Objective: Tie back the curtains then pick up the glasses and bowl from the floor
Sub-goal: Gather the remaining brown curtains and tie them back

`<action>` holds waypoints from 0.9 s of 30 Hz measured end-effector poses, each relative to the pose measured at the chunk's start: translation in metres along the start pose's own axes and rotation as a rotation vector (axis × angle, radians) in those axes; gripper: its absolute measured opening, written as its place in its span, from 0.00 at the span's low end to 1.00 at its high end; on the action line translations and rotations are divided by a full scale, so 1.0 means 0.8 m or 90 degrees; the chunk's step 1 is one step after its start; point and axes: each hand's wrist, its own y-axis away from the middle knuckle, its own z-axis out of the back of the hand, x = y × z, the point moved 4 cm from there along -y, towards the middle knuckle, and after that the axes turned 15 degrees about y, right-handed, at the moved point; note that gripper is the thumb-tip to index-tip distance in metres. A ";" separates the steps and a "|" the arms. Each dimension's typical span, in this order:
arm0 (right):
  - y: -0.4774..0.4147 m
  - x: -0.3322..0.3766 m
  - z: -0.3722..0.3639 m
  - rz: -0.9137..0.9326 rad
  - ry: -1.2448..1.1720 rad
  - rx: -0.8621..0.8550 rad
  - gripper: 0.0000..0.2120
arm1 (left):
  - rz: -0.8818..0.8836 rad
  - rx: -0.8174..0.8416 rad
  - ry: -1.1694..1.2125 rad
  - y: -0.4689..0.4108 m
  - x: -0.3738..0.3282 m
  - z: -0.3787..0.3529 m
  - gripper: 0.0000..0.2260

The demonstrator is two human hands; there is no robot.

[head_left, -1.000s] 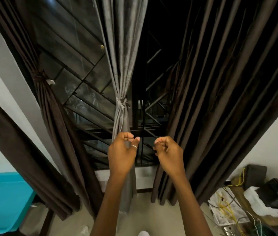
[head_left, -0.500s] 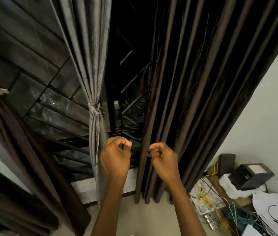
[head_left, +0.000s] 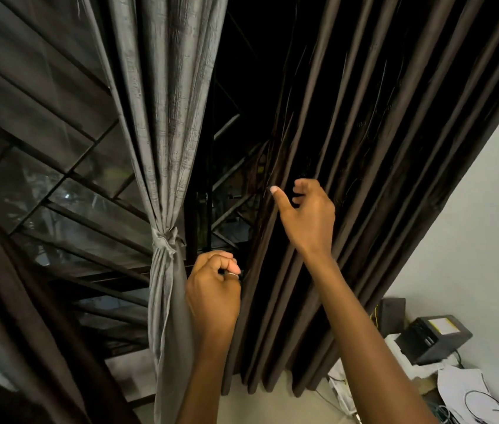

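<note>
A grey curtain [head_left: 162,123] hangs at centre left, knotted at its middle by a tie [head_left: 164,238]. A dark brown curtain [head_left: 364,148] hangs loose at the right, falling to the floor. My right hand [head_left: 306,214] is raised in front of its left folds, fingers apart, thumb pointing at the curtain's edge. My left hand [head_left: 213,289] is lower, between the two curtains, fingers curled shut with nothing visible in them. Another brown curtain [head_left: 6,301] hangs tied at the far left. No glasses or bowl are in view.
A window with a dark metal grille [head_left: 68,191] is behind the curtains. At the lower right a low surface holds a black device [head_left: 431,338], papers and tangled cables [head_left: 471,399] against a white wall [head_left: 480,228]. Light floor [head_left: 272,408] shows below the curtains.
My right hand has risen and opened up by the brown curtain's left folds. My left hand has stayed curled at about the same height. The view has turned further right.
</note>
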 end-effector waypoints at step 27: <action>0.012 -0.032 -0.005 0.204 -0.124 0.055 0.08 | -0.183 -0.048 -0.321 -0.060 -0.144 -0.154 0.20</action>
